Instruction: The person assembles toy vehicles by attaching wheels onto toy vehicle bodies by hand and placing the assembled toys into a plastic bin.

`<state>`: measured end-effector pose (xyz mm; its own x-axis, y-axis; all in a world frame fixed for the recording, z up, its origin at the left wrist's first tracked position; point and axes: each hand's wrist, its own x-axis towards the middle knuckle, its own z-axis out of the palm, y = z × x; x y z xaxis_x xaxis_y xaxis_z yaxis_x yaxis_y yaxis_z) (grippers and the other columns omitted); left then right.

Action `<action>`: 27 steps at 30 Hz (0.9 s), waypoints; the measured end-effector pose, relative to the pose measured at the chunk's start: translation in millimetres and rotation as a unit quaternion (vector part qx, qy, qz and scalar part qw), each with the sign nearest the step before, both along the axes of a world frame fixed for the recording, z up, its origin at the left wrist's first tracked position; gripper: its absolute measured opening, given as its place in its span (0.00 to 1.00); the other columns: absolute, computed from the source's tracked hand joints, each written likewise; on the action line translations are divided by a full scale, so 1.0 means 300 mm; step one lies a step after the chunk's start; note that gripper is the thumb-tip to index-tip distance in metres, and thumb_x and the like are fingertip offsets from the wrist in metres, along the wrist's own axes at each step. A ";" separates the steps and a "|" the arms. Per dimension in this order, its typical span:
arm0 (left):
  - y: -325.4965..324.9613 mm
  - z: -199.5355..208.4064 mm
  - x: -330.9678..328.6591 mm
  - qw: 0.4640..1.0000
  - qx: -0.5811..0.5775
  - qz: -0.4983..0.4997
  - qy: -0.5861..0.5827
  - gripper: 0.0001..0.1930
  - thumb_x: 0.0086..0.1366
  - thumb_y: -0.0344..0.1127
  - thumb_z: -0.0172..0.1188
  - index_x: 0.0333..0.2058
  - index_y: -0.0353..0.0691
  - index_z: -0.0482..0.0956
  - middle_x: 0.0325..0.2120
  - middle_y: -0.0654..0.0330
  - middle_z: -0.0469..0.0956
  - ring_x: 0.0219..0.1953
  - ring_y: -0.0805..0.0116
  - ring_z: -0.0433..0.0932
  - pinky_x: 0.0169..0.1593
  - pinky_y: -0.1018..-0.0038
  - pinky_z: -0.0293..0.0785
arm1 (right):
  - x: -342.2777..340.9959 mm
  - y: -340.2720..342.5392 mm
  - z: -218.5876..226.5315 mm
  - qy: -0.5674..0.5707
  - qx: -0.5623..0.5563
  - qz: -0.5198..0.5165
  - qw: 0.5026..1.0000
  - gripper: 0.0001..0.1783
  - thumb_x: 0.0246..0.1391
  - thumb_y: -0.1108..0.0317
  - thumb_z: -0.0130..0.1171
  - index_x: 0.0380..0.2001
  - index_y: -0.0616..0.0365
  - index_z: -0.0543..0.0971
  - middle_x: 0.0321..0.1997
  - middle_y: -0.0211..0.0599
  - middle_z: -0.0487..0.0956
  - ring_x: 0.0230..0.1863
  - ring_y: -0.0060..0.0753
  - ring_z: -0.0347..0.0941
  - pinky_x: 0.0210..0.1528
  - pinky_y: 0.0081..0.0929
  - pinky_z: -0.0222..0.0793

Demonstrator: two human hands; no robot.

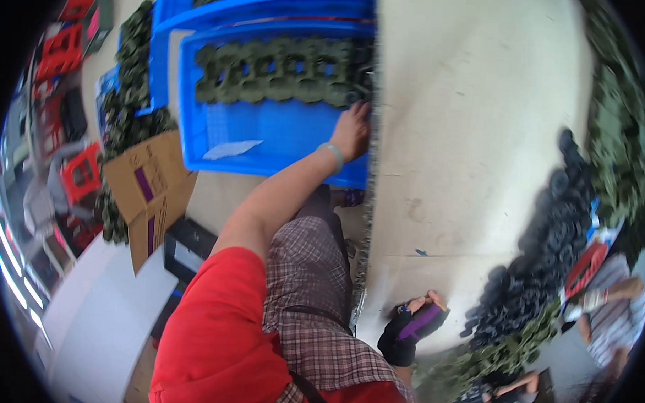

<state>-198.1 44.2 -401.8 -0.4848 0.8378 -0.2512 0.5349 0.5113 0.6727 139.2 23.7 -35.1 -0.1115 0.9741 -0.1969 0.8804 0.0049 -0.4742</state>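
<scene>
My left hand (352,131), with a pale bracelet at the wrist, reaches into the right end of a blue plastic crate (274,168). Its fingers are closed on a small black round part (356,97) at the end of the rows. Olive-green moulded parts (274,72) stand in close rows along the crate's far side. Over the near edge of the table, my right hand (418,321) wears a black and purple fingerless glove. Its bare fingertips are a little apart, with nothing visible between them.
A pale worktable (473,150) stretches along the right. Black round parts (533,258) lie heaped on it, beside olive-green parts (616,141). An open cardboard box (152,188) stands left of the crate. Another person (610,311) is at the far right; red crates (61,50) stand at left.
</scene>
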 end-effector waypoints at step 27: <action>0.003 1.300 0.051 0.955 0.220 -0.183 0.075 0.21 0.68 0.21 0.56 0.60 0.35 0.77 0.64 0.48 0.68 0.66 0.50 0.70 0.64 0.61 0.72 | 0.607 -0.221 0.543 -0.203 0.179 -0.053 0.961 0.21 0.52 0.70 0.62 0.51 0.58 0.82 0.54 0.51 0.82 0.54 0.58 0.79 0.57 0.51 0.75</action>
<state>-182.8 45.0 -11.9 -0.1425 0.9663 0.2142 0.7312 -0.0431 0.6808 321.4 -42.6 127.8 0.0064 0.9891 0.1474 0.9971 0.0049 -0.0757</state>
